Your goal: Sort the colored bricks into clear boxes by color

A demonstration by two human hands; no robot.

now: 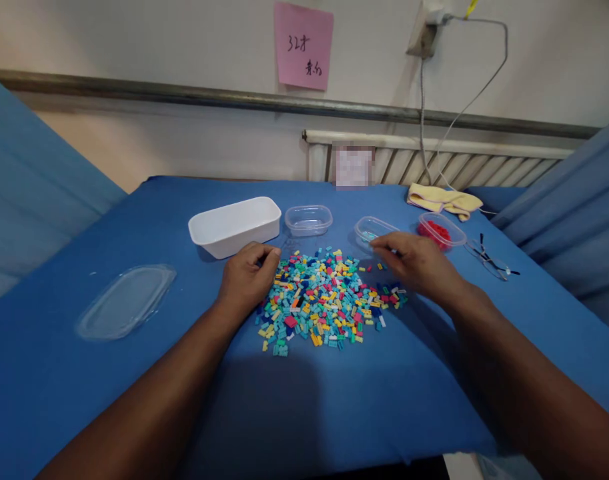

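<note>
A heap of small toy building bricks (324, 297) in turquoise, yellow, pink, white and dark blue lies spread on the blue cloth. At its left edge my left hand (249, 275) rests with curled fingers, thumb against the index finger; whatever is inside is hidden. My right hand (414, 263) is pinched at the near rim of a clear plastic container (387, 225) with a few light turquoise bricks in it. Anything between those fingertips is too small to make out. Right of this hand, another clear container (458, 239) holds red bricks (437, 233).
A white oblong bin (234, 223) and a clear container (308, 230) stand behind the heap. Clear lids (127, 301) lie at left. Eyeglasses (491, 260) and a yellow cloth (441, 199) lie at right. Behind the table (304, 413) are a radiator (484, 167) and hanging cables.
</note>
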